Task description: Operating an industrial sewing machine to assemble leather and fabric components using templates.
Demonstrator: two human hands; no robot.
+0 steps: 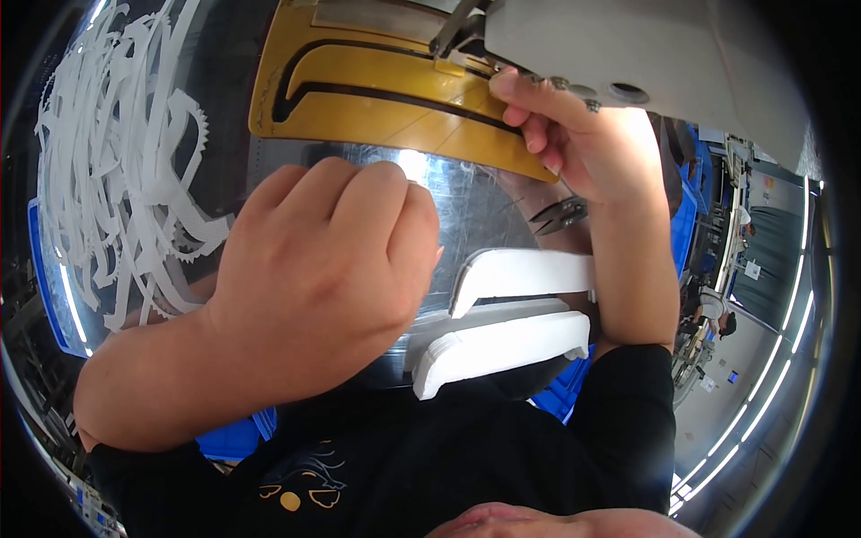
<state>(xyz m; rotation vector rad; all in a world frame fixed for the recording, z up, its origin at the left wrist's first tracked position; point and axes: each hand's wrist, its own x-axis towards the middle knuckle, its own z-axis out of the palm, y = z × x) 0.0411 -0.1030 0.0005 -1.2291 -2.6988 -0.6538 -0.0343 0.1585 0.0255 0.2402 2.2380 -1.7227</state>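
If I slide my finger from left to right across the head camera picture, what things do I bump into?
Pile of white toothed strips → left hand → white curved pieces → right hand → ceiling lights.

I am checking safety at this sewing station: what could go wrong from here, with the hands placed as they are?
1. The right hand has its fingertips on the yellow template right beside the sewing machine head, so a finger could get caught at the needle.
2. The small snips lie just beside the right wrist, which could brush against them.
3. The stacked white pieces sit at the near edge of the metal table and might be pushed off.
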